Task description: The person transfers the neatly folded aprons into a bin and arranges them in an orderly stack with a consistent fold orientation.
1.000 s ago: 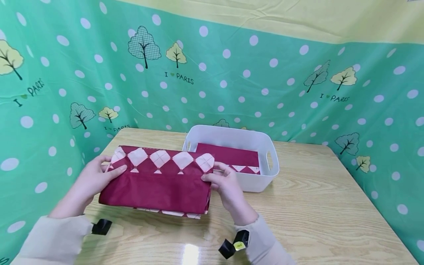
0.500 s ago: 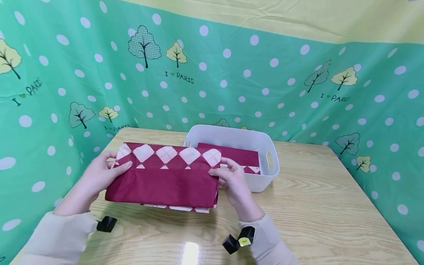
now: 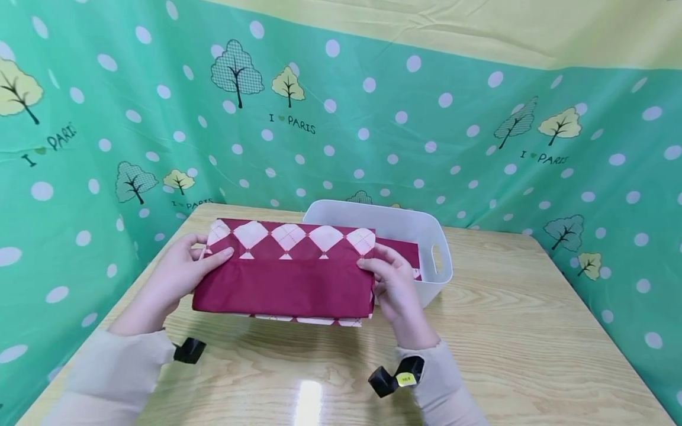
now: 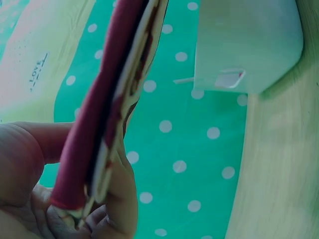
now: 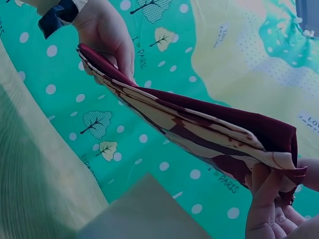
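A folded maroon cloth (image 3: 288, 290) with a row of white diamonds is held up above the table, tilted toward me. My left hand (image 3: 178, 275) pinches its left end, thumb on the front. At the other end my right hand (image 3: 396, 287) grips with the thumb in front and fingers behind. The right wrist view shows several stacked layers along the edge of the cloth (image 5: 209, 119). Behind it stands a white plastic bin (image 3: 431, 290), partly covered by the cloth. Inside the bin lies another folded maroon cloth (image 3: 403, 251), mostly hidden.
The light wood table (image 3: 522, 331) extends to the right and in front of the bin. A green polka-dot curtain (image 3: 341, 136) with printed trees hangs along the back and both sides. Black wrist cameras (image 3: 189, 350) are strapped on both sleeves.
Both hands have carried the folded cloth to the right and slightly up, keeping their hold. It now covers more of the bin and the cloth inside. The bin stays in place.
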The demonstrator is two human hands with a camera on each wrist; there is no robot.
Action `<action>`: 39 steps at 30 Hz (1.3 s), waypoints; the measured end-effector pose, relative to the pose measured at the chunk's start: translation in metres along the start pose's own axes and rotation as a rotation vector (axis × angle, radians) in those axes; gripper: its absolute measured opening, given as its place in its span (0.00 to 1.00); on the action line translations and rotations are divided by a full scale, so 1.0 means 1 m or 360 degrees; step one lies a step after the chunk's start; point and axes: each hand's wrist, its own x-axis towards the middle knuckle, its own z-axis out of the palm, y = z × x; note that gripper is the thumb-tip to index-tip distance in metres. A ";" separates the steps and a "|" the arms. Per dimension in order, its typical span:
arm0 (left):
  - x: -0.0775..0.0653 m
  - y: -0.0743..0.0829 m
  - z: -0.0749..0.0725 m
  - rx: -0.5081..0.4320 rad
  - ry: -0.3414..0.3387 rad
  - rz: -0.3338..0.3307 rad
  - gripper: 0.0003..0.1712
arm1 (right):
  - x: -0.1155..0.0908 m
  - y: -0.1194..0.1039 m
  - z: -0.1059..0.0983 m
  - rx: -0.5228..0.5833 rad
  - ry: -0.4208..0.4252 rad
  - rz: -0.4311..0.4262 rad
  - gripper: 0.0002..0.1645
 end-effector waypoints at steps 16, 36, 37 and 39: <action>0.005 0.020 0.014 -0.0187 -0.0176 0.0083 0.39 | 0.008 -0.020 -0.018 -0.0019 0.0140 -0.0053 0.27; 0.017 0.029 0.032 -0.0499 -0.0306 0.0177 0.35 | 0.016 -0.029 -0.036 0.0042 0.0336 -0.0157 0.14; 0.017 0.030 0.034 -0.0506 -0.0304 0.0175 0.35 | 0.017 -0.029 -0.037 0.0042 0.0344 -0.0156 0.15; 0.018 0.031 0.036 -0.0516 -0.0302 0.0173 0.35 | 0.017 -0.030 -0.039 0.0045 0.0351 -0.0152 0.14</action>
